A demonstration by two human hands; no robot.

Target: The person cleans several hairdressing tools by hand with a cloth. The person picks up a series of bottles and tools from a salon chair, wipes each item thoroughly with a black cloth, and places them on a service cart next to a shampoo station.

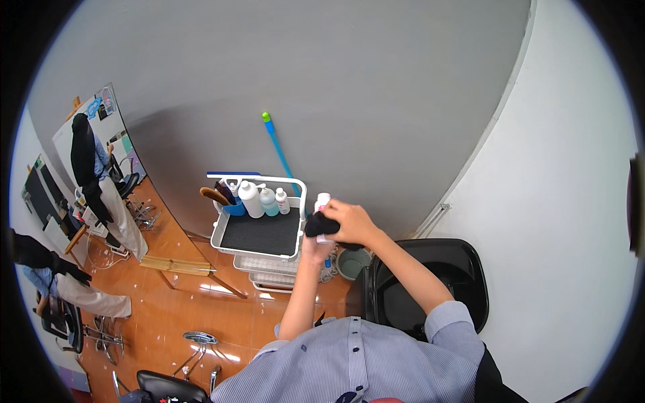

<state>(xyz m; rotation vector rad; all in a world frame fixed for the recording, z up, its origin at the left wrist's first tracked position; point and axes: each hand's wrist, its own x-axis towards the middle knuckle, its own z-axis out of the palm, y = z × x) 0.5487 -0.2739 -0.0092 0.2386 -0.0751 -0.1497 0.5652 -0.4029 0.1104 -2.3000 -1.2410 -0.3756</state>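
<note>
A small white bottle with pink print [322, 200] is held up in front of me, beside the trolley. My left hand [316, 250] grips its lower part from below; those fingers are mostly hidden. My right hand [351, 219] holds a bunched black cloth [321, 224] against the bottle's side. The cloth covers the bottle's middle, and a dark part hangs below my right hand.
A white trolley [216, 241] carries pump bottles [268, 202] and brushes [214, 195]. A blue pole [279, 151] leans behind it. A grey-green bucket [352, 264] and black basin [466, 272] stand right. Another person [60, 272] is left, near a mirror [151, 211].
</note>
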